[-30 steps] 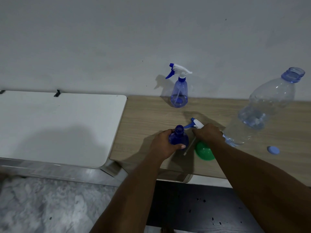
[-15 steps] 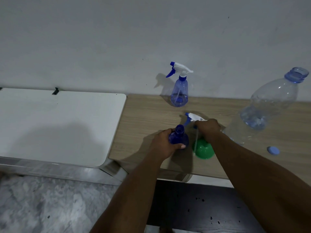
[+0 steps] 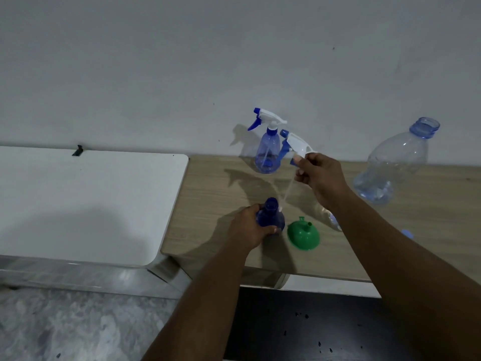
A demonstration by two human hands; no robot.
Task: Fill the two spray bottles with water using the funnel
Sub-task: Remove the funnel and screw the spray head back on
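1 wooden table [image 3: 208, 194] bears funnel [image 3: 303, 234]; grey wall [image 3: 234, 61].

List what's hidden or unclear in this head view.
Head view:
- Near spray bottle, lower body: left hand covers it; fill level unreadable.
- Blue cap: mostly behind the right forearm.
- Large water bottle, base: behind the same forearm.
- Dip tube tip below spray head: too thin to tell whether it clears the neck.

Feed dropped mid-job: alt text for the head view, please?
The right hand holds a detached spray head above the open blue spray bottle that the left hand grips on the wooden table. A green funnel sits mouth-down beside it; a second spray bottle, head on, and a large uncapped water bottle stand farther back.
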